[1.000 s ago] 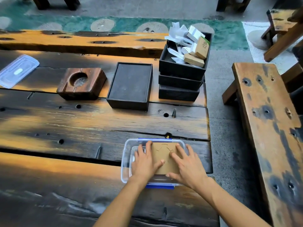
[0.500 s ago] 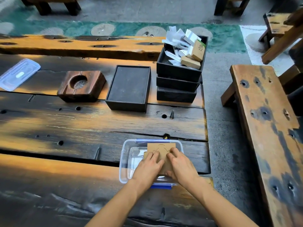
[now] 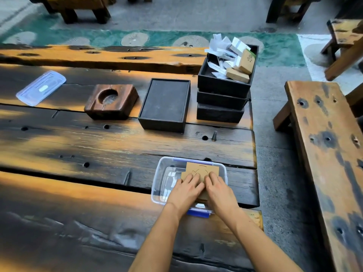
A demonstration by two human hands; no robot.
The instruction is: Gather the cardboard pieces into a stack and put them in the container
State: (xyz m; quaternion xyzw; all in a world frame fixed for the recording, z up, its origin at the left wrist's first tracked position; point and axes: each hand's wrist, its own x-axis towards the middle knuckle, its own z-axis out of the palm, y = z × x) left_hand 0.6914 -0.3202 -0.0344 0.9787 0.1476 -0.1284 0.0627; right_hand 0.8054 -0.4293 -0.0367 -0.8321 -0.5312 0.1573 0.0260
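Note:
A clear plastic container with blue clips stands near the table's right front edge. Inside it lies a stack of brown cardboard pieces, the top one marked with curved cut lines. My left hand and my right hand rest side by side, palms down, fingers together, pressing flat on the near half of the stack. The far part of the cardboard shows beyond my fingertips; the near part is hidden under my hands.
The container's clear lid lies at the far left. A wooden block with a round hollow, a black tray and stacked black trays holding papers and small boxes line the back. A wooden bench stands right.
My hands, spread apart on the cardboard a second ago, have drawn together and lie side by side. The stack sits lower in the container.

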